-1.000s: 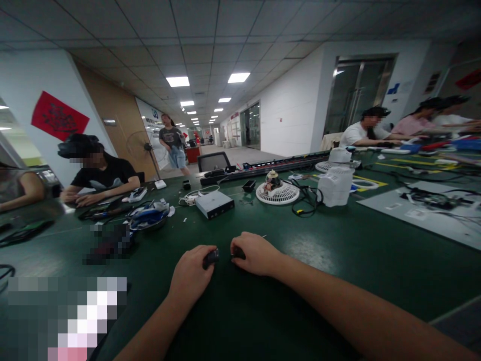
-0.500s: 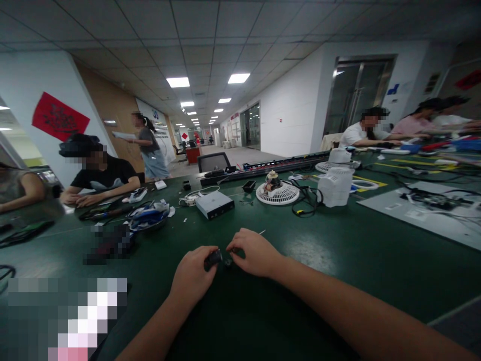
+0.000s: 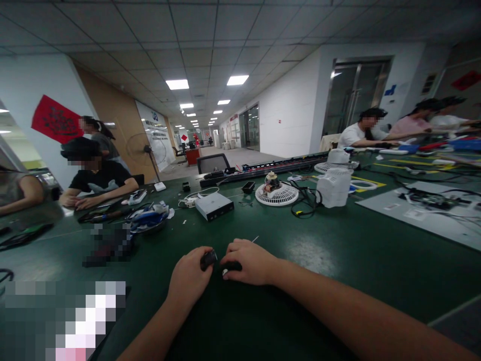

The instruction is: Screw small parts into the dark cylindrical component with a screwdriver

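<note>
Green worktable [image 3: 338,260], white walls [image 3: 289,110], ceiling lights [image 3: 237,80]

Small dark parts mostly hidden inside two hands.
The left hand [image 3: 190,277] and right hand [image 3: 250,261] cover most of each small black part [image 3: 208,259]; their shape cannot be told. Pixelated patches [image 3: 67,316] obscure things at lower left.

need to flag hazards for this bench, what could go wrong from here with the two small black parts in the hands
The left hand pinches a small black part and the right hand covers another black piece. Both are dark against the dark green table, so a dropped one may be hard to spot. The view shows little of how they meet, so misalignment could go unnoticed.
</note>
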### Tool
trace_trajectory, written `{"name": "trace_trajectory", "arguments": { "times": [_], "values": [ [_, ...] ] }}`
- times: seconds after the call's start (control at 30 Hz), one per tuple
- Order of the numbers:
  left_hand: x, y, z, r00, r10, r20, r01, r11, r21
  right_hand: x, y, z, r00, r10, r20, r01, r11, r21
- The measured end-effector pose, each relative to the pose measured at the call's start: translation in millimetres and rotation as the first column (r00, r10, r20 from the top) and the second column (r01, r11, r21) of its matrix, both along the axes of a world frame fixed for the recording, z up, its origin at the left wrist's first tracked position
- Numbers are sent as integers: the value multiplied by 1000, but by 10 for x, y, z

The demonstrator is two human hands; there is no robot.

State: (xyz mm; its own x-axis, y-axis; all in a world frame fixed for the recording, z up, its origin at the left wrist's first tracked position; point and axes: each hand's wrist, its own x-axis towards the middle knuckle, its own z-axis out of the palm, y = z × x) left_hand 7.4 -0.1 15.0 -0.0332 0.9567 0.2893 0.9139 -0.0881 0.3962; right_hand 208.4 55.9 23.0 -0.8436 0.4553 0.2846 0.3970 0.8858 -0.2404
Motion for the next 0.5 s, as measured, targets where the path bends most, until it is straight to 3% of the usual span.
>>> {"name": "trace_trajectory", "arguments": {
  "times": [0.17, 0.4, 0.5],
  "values": [
    [-6, 1, -7, 999, -36, 7, 36, 999, -10, -16, 14, -24, 999, 46, 3, -46, 999, 20],
    [26, -15, -41, 967, -248, 50, 243, 965, 99, 13, 31, -1, 939, -131, -319, 129, 991, -27],
    [42, -32, -44, 958, -282, 58, 270, 950, 156, 16, 55, -28, 915, -10, -402, 15, 1000, 11]
  ]
}}
